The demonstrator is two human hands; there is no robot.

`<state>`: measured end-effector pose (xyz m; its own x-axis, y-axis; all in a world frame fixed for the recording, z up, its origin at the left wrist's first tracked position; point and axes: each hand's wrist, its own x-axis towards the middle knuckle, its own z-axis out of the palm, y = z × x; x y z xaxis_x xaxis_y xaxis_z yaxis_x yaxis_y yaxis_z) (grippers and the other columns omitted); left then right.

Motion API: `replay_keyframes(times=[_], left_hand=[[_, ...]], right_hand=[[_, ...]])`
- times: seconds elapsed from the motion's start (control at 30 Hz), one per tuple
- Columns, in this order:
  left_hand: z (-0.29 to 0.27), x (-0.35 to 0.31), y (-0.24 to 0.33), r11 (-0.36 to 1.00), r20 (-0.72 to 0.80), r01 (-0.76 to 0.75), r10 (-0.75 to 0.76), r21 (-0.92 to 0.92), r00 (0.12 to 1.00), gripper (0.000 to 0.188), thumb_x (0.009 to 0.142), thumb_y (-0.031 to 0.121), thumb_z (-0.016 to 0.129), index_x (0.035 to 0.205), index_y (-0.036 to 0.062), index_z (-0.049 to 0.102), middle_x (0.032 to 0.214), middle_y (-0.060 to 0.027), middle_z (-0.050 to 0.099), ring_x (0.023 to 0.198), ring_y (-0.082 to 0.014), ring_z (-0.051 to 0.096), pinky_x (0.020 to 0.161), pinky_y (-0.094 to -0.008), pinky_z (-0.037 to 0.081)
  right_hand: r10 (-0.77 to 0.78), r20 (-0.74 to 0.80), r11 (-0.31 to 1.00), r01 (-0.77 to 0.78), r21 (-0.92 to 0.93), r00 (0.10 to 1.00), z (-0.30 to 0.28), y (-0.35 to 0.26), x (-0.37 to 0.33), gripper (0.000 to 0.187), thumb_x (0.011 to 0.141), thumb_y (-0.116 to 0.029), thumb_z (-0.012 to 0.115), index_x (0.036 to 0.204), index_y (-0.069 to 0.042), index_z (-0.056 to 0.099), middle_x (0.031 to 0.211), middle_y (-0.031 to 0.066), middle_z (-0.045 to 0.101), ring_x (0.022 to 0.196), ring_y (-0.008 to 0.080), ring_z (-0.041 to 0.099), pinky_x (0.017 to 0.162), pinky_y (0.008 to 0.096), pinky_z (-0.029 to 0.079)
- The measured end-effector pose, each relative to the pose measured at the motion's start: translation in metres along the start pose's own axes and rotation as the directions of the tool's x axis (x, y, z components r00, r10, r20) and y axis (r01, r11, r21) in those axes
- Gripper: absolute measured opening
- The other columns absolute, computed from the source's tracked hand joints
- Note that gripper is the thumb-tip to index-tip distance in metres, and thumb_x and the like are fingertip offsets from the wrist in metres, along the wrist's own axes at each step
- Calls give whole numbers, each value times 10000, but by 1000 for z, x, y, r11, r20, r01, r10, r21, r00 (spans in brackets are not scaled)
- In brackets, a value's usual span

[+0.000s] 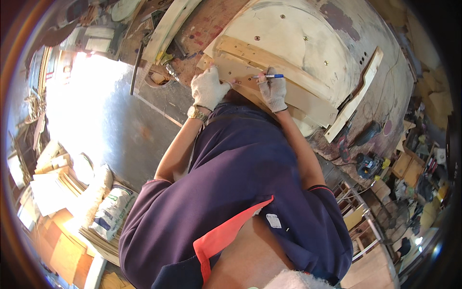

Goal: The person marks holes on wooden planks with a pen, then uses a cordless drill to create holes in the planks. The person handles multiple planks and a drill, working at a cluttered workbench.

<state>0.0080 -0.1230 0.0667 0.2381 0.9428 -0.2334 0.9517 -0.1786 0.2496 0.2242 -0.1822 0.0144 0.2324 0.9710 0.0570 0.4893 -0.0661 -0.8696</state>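
Note:
A knitted, pale work glove covers each of my hands. My right hand (273,92) is closed around a pen (270,76) with a blue cap end, held over a long flat wooden board (293,97). At the left end of that board my left hand (209,89) rests near its edge, thumb stretched to the right and fingers spread toward the far side. Small dark holes dot the board. Behind it lies a second wooden strip (279,65), on a large pale panel with a rounded edge (288,30) and several metal inserts.
A curved wooden strip (355,94) lies at the right of the worktable. Power tools (369,164) sit beyond it. Clamps and a curved wooden piece (175,26) lie to the far left. A white sack (113,211) and stacked boards stand at the lower left.

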Motion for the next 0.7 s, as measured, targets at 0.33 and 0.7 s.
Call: replay_keyframes(times=[0.33,0.7], left_hand=[[-22,22,-21,926,21,-378,378,4,926,650,727,357,854,1288,115,630,1144,-121,662,1040,-357,651,881,-475,519],[-34,39,-22,919,-134,-391,381,-49,915,620,720,278,860,1275,134,624,1121,-110,695,1027,-370,678,878,-473,546]], right_hand=[[169,30,944,-171,284,985,-5,1,3,272,996,-288,668,906,-40,600,724,50,672,688,142,653,640,292,498],[153,-117,873,-79,482,981,-24,-20,-11,161,979,-201,694,942,-48,662,743,42,698,620,95,632,571,258,494]])
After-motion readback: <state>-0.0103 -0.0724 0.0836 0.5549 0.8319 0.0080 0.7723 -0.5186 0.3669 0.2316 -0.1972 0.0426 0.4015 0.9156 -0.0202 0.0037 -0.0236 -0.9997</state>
